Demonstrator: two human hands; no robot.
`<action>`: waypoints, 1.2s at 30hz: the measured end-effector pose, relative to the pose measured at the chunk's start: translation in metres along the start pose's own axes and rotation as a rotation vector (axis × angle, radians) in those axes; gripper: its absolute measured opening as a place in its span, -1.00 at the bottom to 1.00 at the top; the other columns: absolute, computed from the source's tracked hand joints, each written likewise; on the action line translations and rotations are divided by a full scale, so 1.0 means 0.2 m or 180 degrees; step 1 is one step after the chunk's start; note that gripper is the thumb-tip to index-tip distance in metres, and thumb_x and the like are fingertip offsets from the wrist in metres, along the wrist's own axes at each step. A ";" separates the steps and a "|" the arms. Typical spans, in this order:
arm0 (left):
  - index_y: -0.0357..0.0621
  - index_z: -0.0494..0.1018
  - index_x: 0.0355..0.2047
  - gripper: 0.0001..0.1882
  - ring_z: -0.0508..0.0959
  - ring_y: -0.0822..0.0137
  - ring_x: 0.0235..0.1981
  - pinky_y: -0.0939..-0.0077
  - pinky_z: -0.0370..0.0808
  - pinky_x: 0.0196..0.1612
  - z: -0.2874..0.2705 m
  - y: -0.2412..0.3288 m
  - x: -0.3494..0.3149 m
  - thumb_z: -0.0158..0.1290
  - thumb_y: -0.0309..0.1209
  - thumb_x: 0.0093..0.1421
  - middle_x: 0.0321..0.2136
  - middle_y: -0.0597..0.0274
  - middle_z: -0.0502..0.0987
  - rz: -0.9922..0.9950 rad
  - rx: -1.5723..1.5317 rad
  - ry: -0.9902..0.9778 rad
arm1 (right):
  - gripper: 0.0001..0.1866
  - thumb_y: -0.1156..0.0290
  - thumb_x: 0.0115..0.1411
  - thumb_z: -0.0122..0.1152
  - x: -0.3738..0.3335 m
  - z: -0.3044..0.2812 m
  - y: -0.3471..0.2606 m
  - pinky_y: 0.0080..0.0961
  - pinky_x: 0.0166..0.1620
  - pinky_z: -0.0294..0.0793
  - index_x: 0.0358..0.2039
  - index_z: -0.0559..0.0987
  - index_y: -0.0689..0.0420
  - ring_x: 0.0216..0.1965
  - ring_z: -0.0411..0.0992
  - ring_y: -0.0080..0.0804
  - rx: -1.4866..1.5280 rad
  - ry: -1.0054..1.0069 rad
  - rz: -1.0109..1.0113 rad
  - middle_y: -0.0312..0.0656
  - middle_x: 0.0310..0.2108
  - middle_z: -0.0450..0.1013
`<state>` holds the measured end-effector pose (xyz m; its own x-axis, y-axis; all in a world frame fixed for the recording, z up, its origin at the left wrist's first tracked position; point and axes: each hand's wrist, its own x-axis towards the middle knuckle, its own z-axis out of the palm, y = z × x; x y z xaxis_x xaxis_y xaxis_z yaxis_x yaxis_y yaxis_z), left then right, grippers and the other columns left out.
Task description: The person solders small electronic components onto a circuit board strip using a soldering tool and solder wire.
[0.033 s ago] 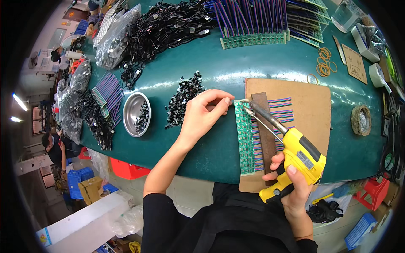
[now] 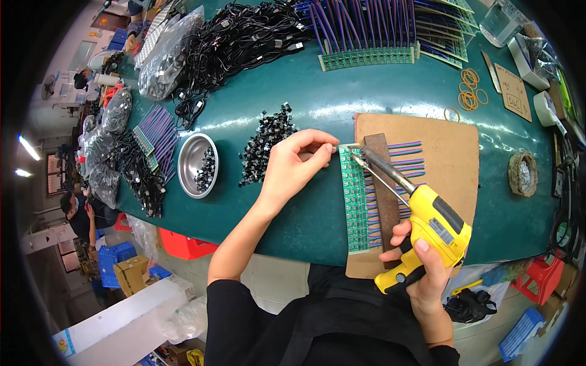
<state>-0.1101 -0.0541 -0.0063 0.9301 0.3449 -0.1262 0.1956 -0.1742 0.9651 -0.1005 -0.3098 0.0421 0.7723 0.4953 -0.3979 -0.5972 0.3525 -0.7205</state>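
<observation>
My right hand [image 2: 427, 268] is wrapped round the grip of a yellow soldering gun [image 2: 436, 226]. Its iron and thin solder feed tube meet at the top end of a green circuit board strip [image 2: 356, 201]. Beside that same end, my left hand [image 2: 299, 161] is closed in a pinch, thumb against forefinger; what it pinches is too small to make out. The strip lies on a brown cardboard sheet [image 2: 452, 158], with purple and blue wires [image 2: 408, 163] running right from it. A dark, rusty metal bar [image 2: 384, 189] lies across the wires.
Left of my left hand lie a pile of small black parts [image 2: 264, 143] and a steel bowl [image 2: 189, 160] holding more. Black cables [image 2: 244, 43] and wired boards [image 2: 366, 58] fill the far side. Rubber bands [image 2: 469, 91] and a wound ring [image 2: 522, 174] lie right.
</observation>
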 end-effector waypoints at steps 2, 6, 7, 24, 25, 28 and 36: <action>-0.32 0.45 -0.26 -0.84 0.51 0.53 -0.46 0.67 0.49 -0.36 0.00 0.01 0.00 0.02 -0.51 0.15 -0.45 0.22 0.52 -0.0109 -0.0055 -0.0052 | -0.58 0.44 0.12 0.04 0.00 0.00 0.00 -0.33 -0.26 0.61 -0.01 0.33 0.34 -0.23 0.43 -0.38 -0.0001 -0.0003 0.0026 -0.03 -0.23 0.41; -0.30 0.39 -0.30 -0.88 0.50 0.52 -0.47 0.65 0.48 -0.38 0.00 0.01 0.01 0.02 -0.53 0.15 -0.46 0.22 0.51 -0.0270 -0.0104 -0.0132 | -0.61 0.45 0.13 0.03 0.01 0.02 0.00 -0.35 -0.27 0.61 -0.02 0.34 0.34 -0.27 0.44 -0.39 -0.0014 -0.0024 0.0002 -0.04 -0.25 0.41; -0.30 0.39 -0.30 -0.88 0.50 0.52 -0.47 0.65 0.48 -0.38 0.01 0.01 0.02 0.02 -0.53 0.15 -0.46 0.22 0.51 -0.0269 -0.0105 -0.0136 | -0.62 0.46 0.13 0.02 0.01 0.02 0.00 -0.37 -0.28 0.61 -0.03 0.34 0.34 -0.30 0.45 -0.39 -0.0051 -0.0020 -0.0034 -0.05 -0.26 0.42; -0.25 0.37 -0.31 -0.85 0.44 0.55 -0.57 0.69 0.40 -0.46 0.05 -0.01 0.02 0.01 -0.58 0.06 -0.57 0.30 0.46 -0.0223 -0.0303 0.0101 | -0.66 0.49 0.16 0.02 0.03 0.02 0.03 -0.46 -0.43 0.59 -0.05 0.34 0.34 -0.46 0.43 -0.50 -0.0217 -0.0092 -0.0026 -0.10 -0.33 0.41; -0.25 0.37 -0.31 -0.85 0.44 0.55 -0.57 0.69 0.40 -0.46 0.05 -0.01 0.02 0.01 -0.58 0.06 -0.57 0.30 0.46 -0.0226 -0.0303 0.0104 | -0.66 0.49 0.16 0.02 0.03 0.02 0.03 -0.46 -0.43 0.59 -0.06 0.34 0.34 -0.46 0.43 -0.50 -0.0229 -0.0125 -0.0033 -0.10 -0.33 0.41; -0.25 0.37 -0.31 -0.85 0.43 0.55 -0.57 0.70 0.40 -0.46 0.05 -0.02 0.01 0.01 -0.57 0.07 -0.57 0.33 0.44 -0.0195 -0.0178 0.0107 | -0.66 0.49 0.16 0.02 0.02 0.02 0.03 -0.46 -0.43 0.60 -0.06 0.34 0.34 -0.45 0.43 -0.50 -0.0187 -0.0125 0.0028 -0.10 -0.32 0.41; -0.24 0.37 -0.31 -0.85 0.43 0.56 -0.57 0.70 0.40 -0.45 0.05 -0.02 0.02 0.01 -0.56 0.06 -0.58 0.33 0.43 -0.0205 -0.0146 0.0068 | -0.66 0.45 0.13 0.03 0.01 0.06 0.04 -0.46 -0.40 0.60 -0.10 0.36 0.35 -0.46 0.42 -0.50 -0.0219 0.0196 0.0019 -0.11 -0.35 0.40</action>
<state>-0.1039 -0.0621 -0.0121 0.9091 0.3737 -0.1839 0.2399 -0.1089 0.9647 -0.1054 -0.2963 0.0424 0.7819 0.4466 -0.4350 -0.5872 0.2932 -0.7545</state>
